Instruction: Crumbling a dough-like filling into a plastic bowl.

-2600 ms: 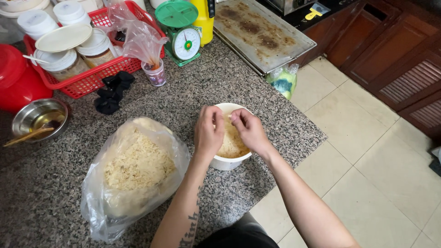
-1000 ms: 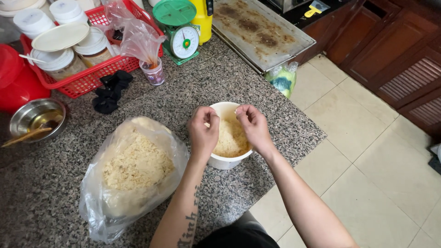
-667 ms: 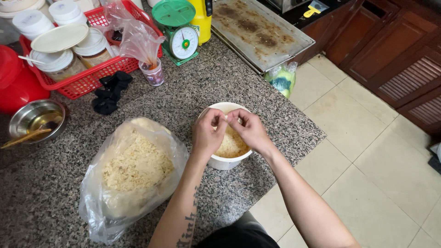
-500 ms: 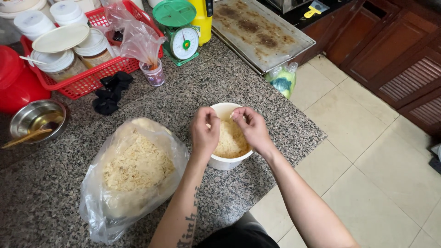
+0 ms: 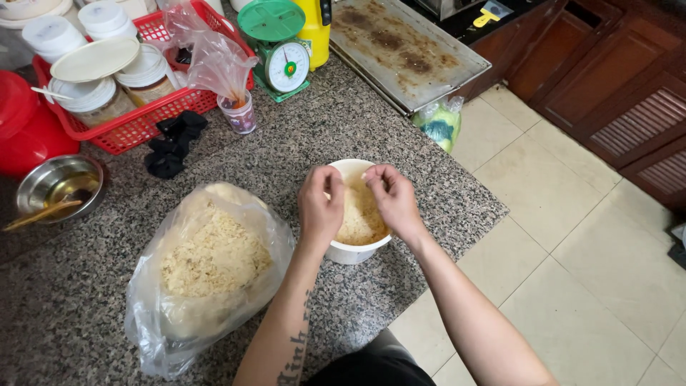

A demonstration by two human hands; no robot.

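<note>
Over the white bowl (image 5: 355, 246) on the speckled table (image 5: 421, 164), the fingertips are curled out of sight, so what is pinched cannot be told. Pale shredded food (image 5: 359, 218) is heaped inside. The left hand (image 5: 321, 207) and right hand (image 5: 392, 199) are held loosely closed just above it.

White round bowl (image 5: 348, 249): upright on the speckled granite desk (image 5: 400, 136), near its front edge, filled with pale yellow shredded food (image 5: 359, 218). Left hand (image 5: 319, 209) and right hand (image 5: 392, 200) rest over its rim, fingers curled.
</note>
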